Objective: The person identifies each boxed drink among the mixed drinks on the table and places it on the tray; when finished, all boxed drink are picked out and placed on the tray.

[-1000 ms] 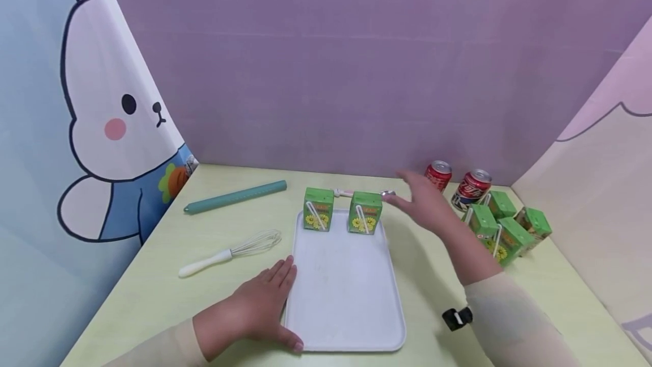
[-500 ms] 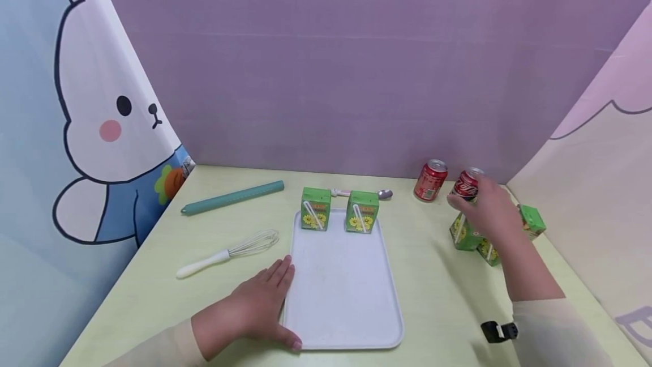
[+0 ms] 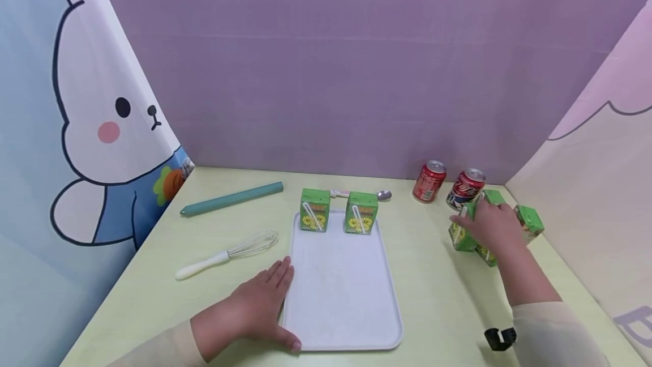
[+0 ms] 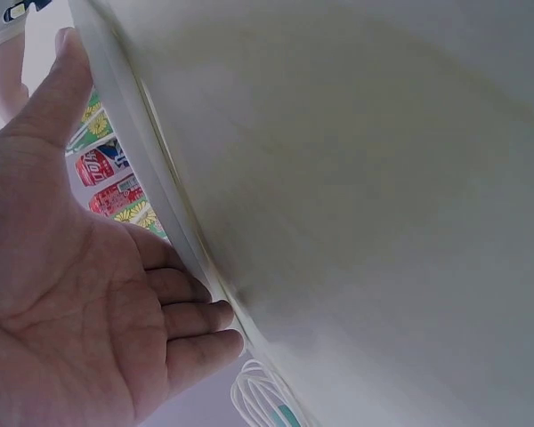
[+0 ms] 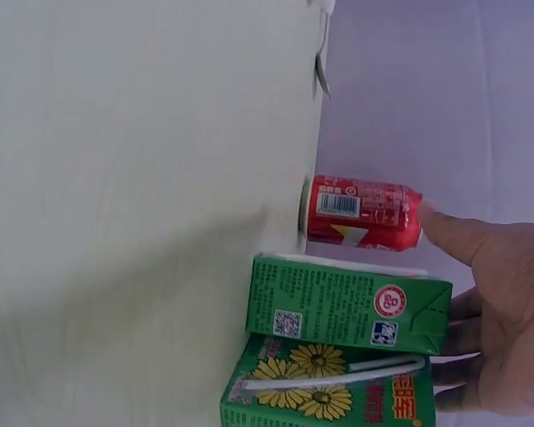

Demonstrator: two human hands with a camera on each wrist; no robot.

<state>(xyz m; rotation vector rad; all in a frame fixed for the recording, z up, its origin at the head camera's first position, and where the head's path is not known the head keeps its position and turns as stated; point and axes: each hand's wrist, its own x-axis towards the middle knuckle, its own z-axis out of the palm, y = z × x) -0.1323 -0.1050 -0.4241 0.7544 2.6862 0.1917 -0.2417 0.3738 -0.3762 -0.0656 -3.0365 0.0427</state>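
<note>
My left hand (image 3: 262, 304) rests along the left rim of a white tray (image 3: 341, 293), thumb at the near corner and straight fingers on the side. The left wrist view shows its palm (image 4: 80, 311) against that rim. Two green drink cartons (image 3: 314, 210) with straws stand at the tray's far end. At the right, my right hand (image 3: 494, 225) is over a cluster of green cartons (image 3: 462, 237). In the right wrist view, its thumb (image 5: 454, 236) stretches out apart from the nearest carton (image 5: 347, 302), overlapping a red can (image 5: 365, 213), while the other fingertips are hidden behind the cartons.
Two red soda cans (image 3: 429, 182) stand at the back right, by the purple backdrop (image 3: 356, 72). A whisk (image 3: 229, 255) and a teal stick (image 3: 231, 199) lie left of the tray. A spoon (image 3: 384, 195) lies behind the tray's cartons.
My right hand has moved right from near the tray's far end, passed in front of the cans, and come down over the carton cluster. The left hand stays at the tray.
</note>
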